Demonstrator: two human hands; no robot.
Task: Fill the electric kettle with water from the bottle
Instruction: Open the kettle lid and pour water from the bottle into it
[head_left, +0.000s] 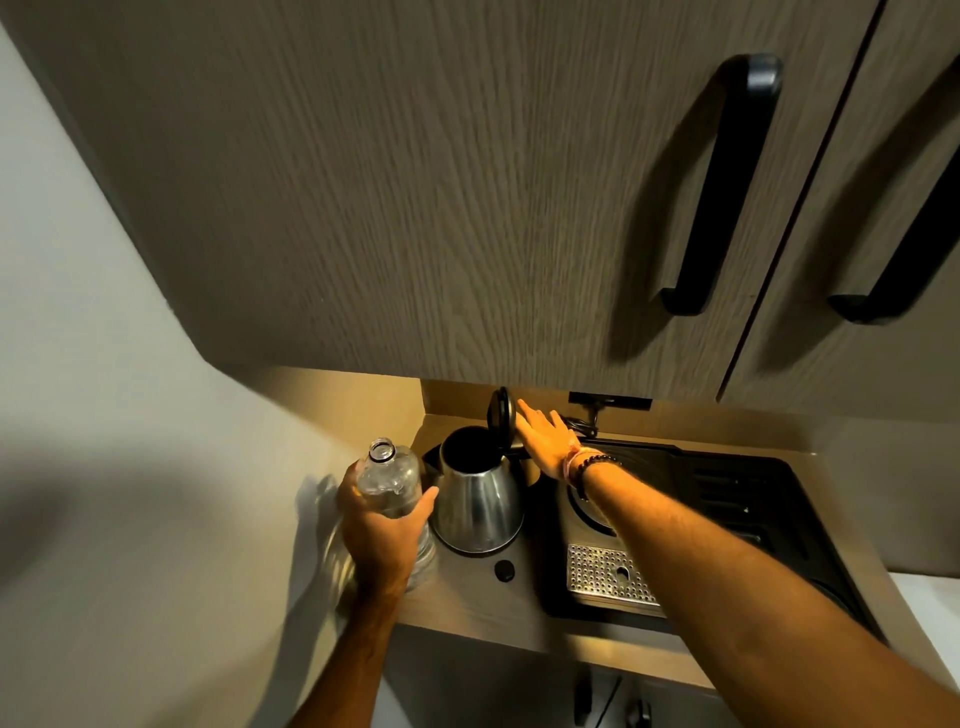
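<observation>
A steel electric kettle (478, 512) stands on the wooden counter (483, 603), its black lid (500, 413) swung up and the mouth open. Left of it stands a clear plastic bottle (389, 478), upright, uncapped. My left hand (382, 535) is wrapped around the bottle's body. My right hand (543, 439) reaches over the kettle's handle side, fingers spread, fingertips at the raised lid, holding nothing. A small dark bottle cap (504, 570) lies on the counter in front of the kettle.
A black tray (727, 499) with a perforated metal drip grid (608, 577) sits right of the kettle. Wooden wall cabinets with black handles (722, 192) hang low above the counter. A white wall (104, 415) closes the left side.
</observation>
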